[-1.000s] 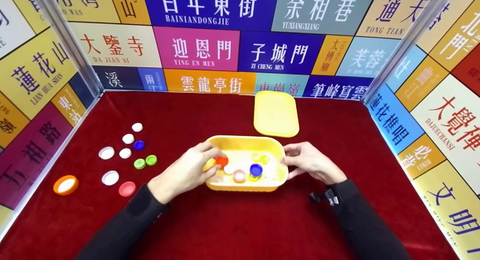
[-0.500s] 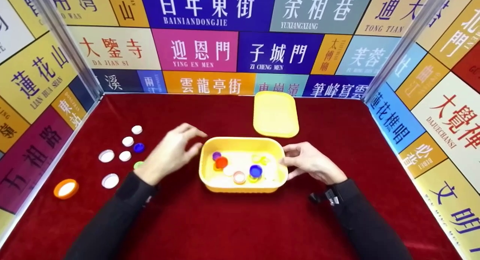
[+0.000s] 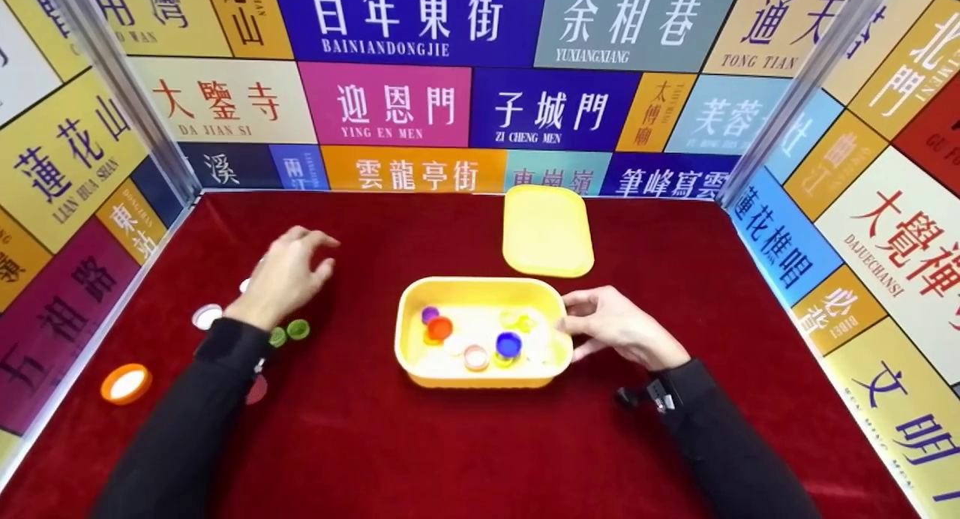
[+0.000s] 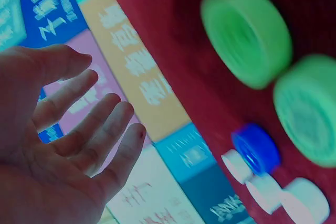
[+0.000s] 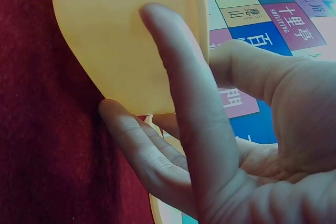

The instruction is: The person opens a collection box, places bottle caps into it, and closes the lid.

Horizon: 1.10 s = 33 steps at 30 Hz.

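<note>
In the head view a yellow plastic tub (image 3: 484, 380) stands mid-table with several bottle caps in it, among them a red cap (image 3: 439, 328), a purple cap (image 3: 430, 314) and a blue cap (image 3: 508, 344). My right hand (image 3: 619, 325) holds the tub's right end, its fingers (image 5: 184, 87) against the outer wall. Off to the left, my left hand (image 3: 285, 275) hovers over loose caps with nothing in it, fingers spread. Beside it lie two green caps (image 4: 247, 35), a dark blue cap (image 4: 256, 149) and several white caps (image 4: 304, 200); the hand hides some of these in the head view.
A yellow lid (image 3: 547, 232) lies flat behind the tub. An orange cap (image 3: 126, 384) is near the left edge, and a pink cap (image 3: 256, 389) is partly covered by my left sleeve. Printed wall panels (image 3: 397, 103) enclose the red cloth table (image 3: 420, 451).
My left hand has left the tub and moved left to the loose caps. The red cap stays behind in the tub, and a purple cap now shows beside it. The right hand keeps its place.
</note>
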Tool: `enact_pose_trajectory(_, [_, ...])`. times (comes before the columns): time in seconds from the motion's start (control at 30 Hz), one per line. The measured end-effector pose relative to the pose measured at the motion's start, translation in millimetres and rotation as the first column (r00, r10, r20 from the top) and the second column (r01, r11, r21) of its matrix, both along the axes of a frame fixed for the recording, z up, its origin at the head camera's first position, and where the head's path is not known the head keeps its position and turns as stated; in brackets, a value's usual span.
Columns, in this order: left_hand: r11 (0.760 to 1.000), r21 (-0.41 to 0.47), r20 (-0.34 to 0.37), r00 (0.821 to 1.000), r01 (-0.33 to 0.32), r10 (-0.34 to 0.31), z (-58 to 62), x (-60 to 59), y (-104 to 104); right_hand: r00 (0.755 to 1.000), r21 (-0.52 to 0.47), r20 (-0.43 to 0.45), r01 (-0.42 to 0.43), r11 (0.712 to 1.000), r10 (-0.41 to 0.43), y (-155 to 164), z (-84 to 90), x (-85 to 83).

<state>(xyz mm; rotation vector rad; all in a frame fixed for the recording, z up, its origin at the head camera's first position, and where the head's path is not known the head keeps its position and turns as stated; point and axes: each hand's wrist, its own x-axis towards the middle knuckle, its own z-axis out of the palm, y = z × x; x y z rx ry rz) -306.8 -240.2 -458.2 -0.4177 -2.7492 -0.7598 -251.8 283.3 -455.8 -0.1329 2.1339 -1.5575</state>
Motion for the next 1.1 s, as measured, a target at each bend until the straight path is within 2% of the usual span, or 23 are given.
enact_pose_trajectory(0.23, [0.993, -0.033, 0.077, 0.990, -0.113, 0.115, -6.5, -14.8, -36, 1.000, -0.008, -0.009, 0.004, 1.000, -0.004, 1, -1.4, 0.1])
enact_pose_trajectory(0.33, [0.984, -0.063, 0.139, 0.975, -0.168, 0.176, -10.9, -18.1, -48, 1.000, -0.009, -0.010, 0.000, 1.000, -0.001, 2, -1.9, 0.7])
enact_pose_trajectory(0.43, [0.977, -0.112, 0.224, 0.953, -0.181, 0.202, -14.4, -20.2, -59, 1.000, -0.008, -0.011, -0.001, 1.000, 0.001, 1, -2.1, 1.2])
enact_pose_trajectory(0.53, [0.980, -0.147, 0.267, 0.948, -0.136, 0.172, -15.4, -21.5, -66, 1.000, -0.007, -0.010, 0.005, 1.000, -0.005, 1, -2.0, 0.9])
enact_pose_trajectory(0.67, [0.984, -0.159, 0.226, 0.967, -0.079, 0.114, -16.2, -23.9, -72, 1.000, -0.005, -0.007, 0.010, 1.000, -0.010, 0, -2.3, 0.8])
enact_pose_trajectory(1.1, [0.993, -0.107, 0.201, 0.977, -0.048, 0.069, -11.1, -22.9, -68, 1.000, -0.008, -0.006, 0.010, 1.000, -0.010, 0, -1.4, 1.3])
